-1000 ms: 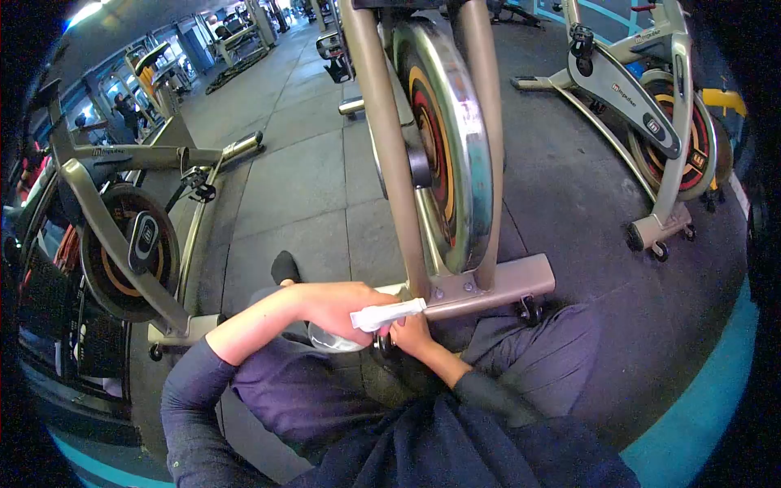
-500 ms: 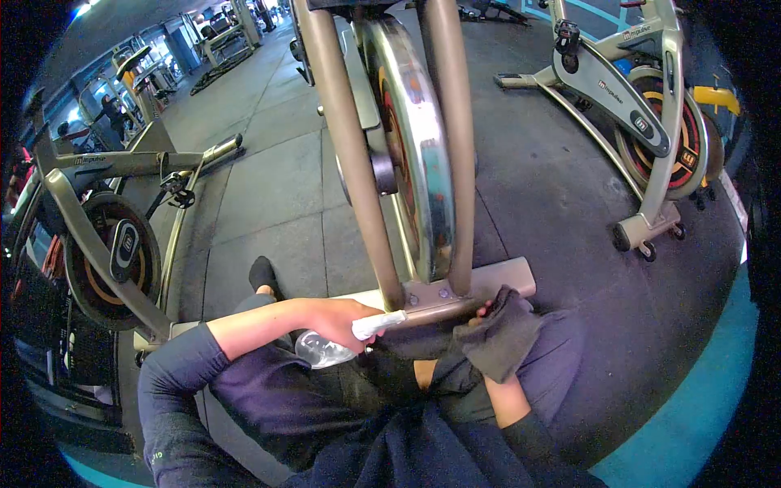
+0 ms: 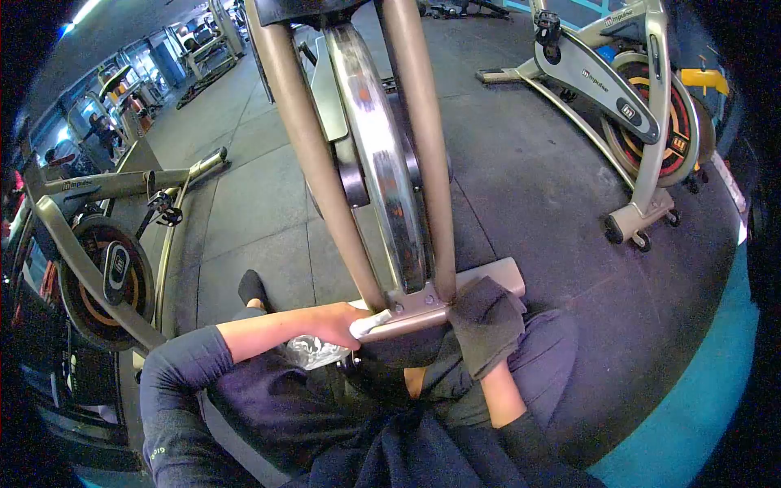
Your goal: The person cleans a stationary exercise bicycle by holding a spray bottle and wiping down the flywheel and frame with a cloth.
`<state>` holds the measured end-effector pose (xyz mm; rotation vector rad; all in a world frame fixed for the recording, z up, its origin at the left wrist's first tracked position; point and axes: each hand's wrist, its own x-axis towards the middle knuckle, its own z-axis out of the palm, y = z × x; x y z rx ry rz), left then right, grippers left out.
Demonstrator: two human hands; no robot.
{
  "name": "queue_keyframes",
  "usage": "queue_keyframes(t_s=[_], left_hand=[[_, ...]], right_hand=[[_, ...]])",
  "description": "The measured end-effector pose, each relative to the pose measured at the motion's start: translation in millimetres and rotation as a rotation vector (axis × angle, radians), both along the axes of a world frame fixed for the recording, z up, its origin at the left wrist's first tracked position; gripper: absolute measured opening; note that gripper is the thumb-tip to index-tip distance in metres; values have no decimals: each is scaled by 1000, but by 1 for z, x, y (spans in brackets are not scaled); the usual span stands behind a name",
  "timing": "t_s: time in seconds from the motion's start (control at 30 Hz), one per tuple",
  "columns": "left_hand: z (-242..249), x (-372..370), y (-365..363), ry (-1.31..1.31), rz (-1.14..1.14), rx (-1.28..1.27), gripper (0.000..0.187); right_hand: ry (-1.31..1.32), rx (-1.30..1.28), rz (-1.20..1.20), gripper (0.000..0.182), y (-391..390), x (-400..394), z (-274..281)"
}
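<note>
My left hand [image 3: 338, 323] is wrapped round the neck of a clear spray bottle [image 3: 313, 351] with a white nozzle [image 3: 370, 324], close against the exercise bike's base bar [image 3: 415, 323]. A dark grey cloth [image 3: 488, 321] drapes over my right hand, hiding its fingers, and lies against the right part of that bar. Above the bar rise two bronze fork tubes [image 3: 320, 163] with a shiny flywheel [image 3: 382, 154] between them.
A second exercise bike [image 3: 114, 268] stands at the left and a third [image 3: 606, 93] at the upper right. My sock-covered foot [image 3: 251, 286] rests on the floor beyond my left arm. A person [image 3: 104, 134] is far back at the left.
The cloth has moved up and left onto the base bar, covering my right fingers. The bike and the bottle appear further left as the view shifts, and the bottle's nozzle is nearer the bar.
</note>
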<state>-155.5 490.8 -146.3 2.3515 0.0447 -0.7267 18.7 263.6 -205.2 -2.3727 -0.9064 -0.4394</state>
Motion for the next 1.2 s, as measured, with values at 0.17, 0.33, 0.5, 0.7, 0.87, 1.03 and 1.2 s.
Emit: queue_keyframes(t_s=[0.17, 0.33, 0.5, 0.7, 0.87, 1.03, 1.2], left_hand=[[-7, 1, 4, -13, -24, 1, 37], [-2, 4, 3, -77, 5, -27, 43], [3, 9, 5, 1, -79, -53, 49], [6, 3, 8, 26, -92, -143, 48], [-2, 0, 12, 24, -140, -139, 48], [10, 8, 8, 74, -168, -168, 53], [25, 9, 2, 90, -133, -37, 49]], right_hand=[[15, 25, -96, 31, 4, -10, -78], [712, 969, 67, 36, 34, -31, -95], [170, -119, 461, 55, 56, -63, -70], [134, -277, 457, 68, 81, -69, -82], [186, -489, 561, 75, 101, -37, -68], [313, -694, 642, 93, 102, -29, -53], [148, -660, 654, 110, 87, -42, -40]])
